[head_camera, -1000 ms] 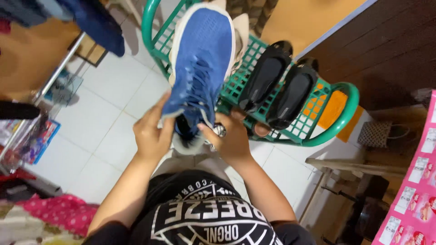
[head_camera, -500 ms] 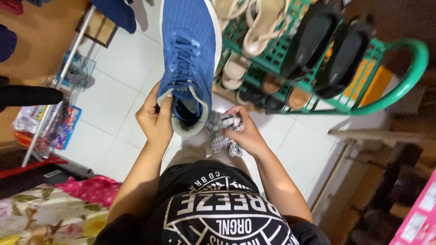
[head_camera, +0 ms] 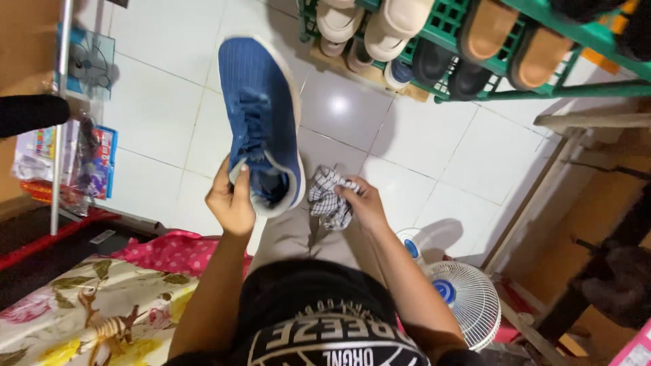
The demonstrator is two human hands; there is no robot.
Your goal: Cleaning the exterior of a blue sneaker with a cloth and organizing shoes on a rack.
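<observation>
My left hand [head_camera: 230,200] grips the heel collar of a blue mesh sneaker [head_camera: 261,118] with blue laces and a pale sole, held toe-away over the white tiled floor [head_camera: 156,115]. Just to its right, my right hand [head_camera: 363,203] is closed on a crumpled black-and-white checked cloth [head_camera: 329,196]. The cloth sits beside the sneaker's heel, apart from it.
A green shoe rack [head_camera: 563,64] with beige, brown and black shoes runs along the top right. A small white fan [head_camera: 464,298] stands on the floor at lower right. Floral and pink bedding [head_camera: 115,298] lies at lower left, a metal rail [head_camera: 60,115] with bags at left.
The view has tilted down and away from the rack. The sneaker has come lower in my left hand; the right hand still holds the cloth beside the heel.
</observation>
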